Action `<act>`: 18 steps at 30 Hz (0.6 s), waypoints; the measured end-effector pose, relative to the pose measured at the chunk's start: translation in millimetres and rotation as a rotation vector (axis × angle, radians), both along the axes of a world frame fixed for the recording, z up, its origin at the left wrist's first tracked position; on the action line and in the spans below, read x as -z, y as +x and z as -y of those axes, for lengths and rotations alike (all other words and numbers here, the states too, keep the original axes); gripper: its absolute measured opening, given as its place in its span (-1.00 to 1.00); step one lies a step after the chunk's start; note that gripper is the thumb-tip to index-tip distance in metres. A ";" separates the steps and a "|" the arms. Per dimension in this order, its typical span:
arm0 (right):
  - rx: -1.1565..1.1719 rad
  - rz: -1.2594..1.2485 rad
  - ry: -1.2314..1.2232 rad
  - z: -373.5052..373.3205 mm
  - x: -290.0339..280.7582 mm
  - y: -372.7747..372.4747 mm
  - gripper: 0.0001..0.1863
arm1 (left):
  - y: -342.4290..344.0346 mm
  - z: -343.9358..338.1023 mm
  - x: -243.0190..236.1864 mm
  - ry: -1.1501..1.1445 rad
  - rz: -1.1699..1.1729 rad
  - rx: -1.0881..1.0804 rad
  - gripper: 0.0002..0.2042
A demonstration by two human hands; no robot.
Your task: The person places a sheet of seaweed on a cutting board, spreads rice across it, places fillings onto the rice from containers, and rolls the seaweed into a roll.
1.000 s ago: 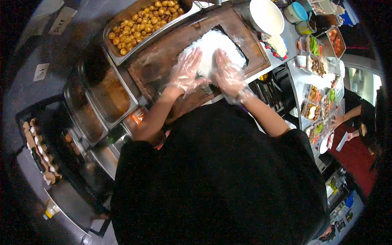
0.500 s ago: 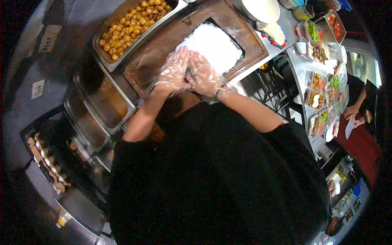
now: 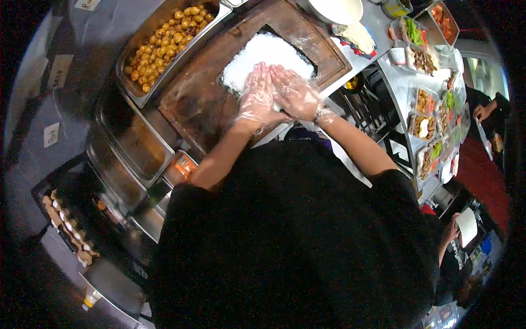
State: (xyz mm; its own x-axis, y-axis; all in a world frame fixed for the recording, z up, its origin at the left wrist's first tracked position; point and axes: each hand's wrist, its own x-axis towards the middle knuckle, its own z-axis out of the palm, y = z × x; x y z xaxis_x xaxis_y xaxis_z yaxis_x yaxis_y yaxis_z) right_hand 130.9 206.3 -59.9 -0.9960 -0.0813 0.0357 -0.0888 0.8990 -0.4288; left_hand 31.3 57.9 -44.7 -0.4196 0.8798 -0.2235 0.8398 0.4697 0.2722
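Note:
A layer of white rice (image 3: 266,48) covers most of a dark sheet (image 3: 311,69), likely seaweed, on a worn brown board (image 3: 186,104). Both my hands wear clear plastic gloves. My left hand (image 3: 256,97) lies with flat, extended fingers on the lower part of the rice. Just to its right, my right hand (image 3: 294,92) presses flat on the same rice, its fingertips beside the left's. Under them, the near edge of the sheet is mostly hidden.
A steel pan of small potatoes (image 3: 164,46) borders the board, with more steel pans (image 3: 126,134) below. A white bowl (image 3: 336,8) stands behind. Filled meal containers (image 3: 424,126) line the right counter. Co-workers' hands (image 3: 482,111) (image 3: 452,233) show at far right; an egg carton (image 3: 68,225) is lower left.
My hands have moved from apart to side by side on the rice, then shifted from its left corner toward its middle. A co-worker with a white object has come into view at lower right.

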 end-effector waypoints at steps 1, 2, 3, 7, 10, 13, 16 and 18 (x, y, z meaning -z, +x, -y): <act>0.017 -0.034 -0.014 1.0 6.3 8.2 -0.34 | 4.1 0.1 -1.2 0.013 0.045 0.011 0.38; 0.002 -0.088 -0.076 -2.3 19.0 16.4 -0.35 | 8.1 1.2 -2.9 0.025 0.089 0.020 0.38; 0.000 -0.093 -0.082 -2.7 17.8 16.3 -0.35 | 8.4 1.8 -2.6 0.020 0.085 0.018 0.38; 0.017 0.048 -0.081 3.1 -3.5 28.3 -0.36 | 22.6 7.9 -8.9 0.033 0.159 0.019 0.35; 0.027 -0.162 -0.075 3.2 -8.5 34.8 -0.47 | 34.0 9.5 -21.8 0.025 0.196 -0.013 0.28; 0.049 0.283 -0.176 -15.5 -52.8 24.4 -0.56 | 12.8 1.3 -46.5 -0.050 0.611 0.032 0.25; 0.129 0.429 -0.095 -24.7 -64.7 -6.0 -0.62 | 8.1 3.7 -8.8 0.046 0.320 -0.102 0.23; 0.159 -0.045 0.002 -31.2 -9.6 -4.5 -0.50 | 2.9 -15.7 16.6 0.185 0.038 -0.123 0.29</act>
